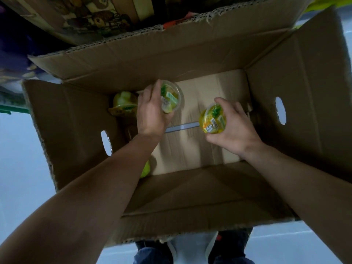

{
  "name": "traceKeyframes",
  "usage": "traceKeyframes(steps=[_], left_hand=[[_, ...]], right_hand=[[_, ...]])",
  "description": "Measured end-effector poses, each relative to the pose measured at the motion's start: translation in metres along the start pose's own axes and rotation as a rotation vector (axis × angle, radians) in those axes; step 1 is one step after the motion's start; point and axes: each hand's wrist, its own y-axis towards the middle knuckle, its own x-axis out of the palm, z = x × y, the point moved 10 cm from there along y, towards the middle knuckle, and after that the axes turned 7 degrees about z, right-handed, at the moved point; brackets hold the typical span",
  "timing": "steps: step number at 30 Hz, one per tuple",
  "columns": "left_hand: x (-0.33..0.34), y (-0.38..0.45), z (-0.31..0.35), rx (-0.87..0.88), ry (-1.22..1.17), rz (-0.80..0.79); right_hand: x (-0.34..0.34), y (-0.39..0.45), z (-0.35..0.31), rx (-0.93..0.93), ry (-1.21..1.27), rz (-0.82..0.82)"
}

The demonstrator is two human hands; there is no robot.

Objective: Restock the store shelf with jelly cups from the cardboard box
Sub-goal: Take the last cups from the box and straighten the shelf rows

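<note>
I look straight down into an open cardboard box (297, 103) on the floor. My left hand (152, 111) grips a clear jelly cup (171, 96) with a yellow-green label, held above the box floor. My right hand (232, 128) holds a second yellow jelly cup (212, 119) by its side. Another jelly cup (124, 101) lies in the box's far left corner. A further yellow-green cup (145, 169) peeks out under my left forearm near the front wall.
The box flaps stand open on all sides, with hand-hole cutouts (280, 110) in the left and right walls. A printed carton (99, 18) sits beyond the far flap. Pale floor (21, 149) lies to the left. My shoes (154, 250) show below the near flap.
</note>
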Motion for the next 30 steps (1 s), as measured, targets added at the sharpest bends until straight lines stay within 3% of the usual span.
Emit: traceKeyframes(steps=[6, 10, 19, 30], left_hand=[[-0.071, -0.058, 0.023, -0.183, -0.262, -0.076], [-0.163, -0.102, 0.048, -0.298, -0.414, -0.144], [-0.480, -0.174, 0.128, -0.325, -0.715, -0.154], [-0.820, -0.259, 0.205, -0.120, -0.882, 0.131]], right_hand=[[-0.057, -0.062, -0.038, 0.029, -0.058, 0.032], [-0.128, -0.130, -0.095, 0.052, -0.069, 0.043], [-0.291, -0.325, -0.301, -0.050, -0.053, -0.013], [-0.464, -0.506, -0.552, -0.485, -0.183, 0.164]])
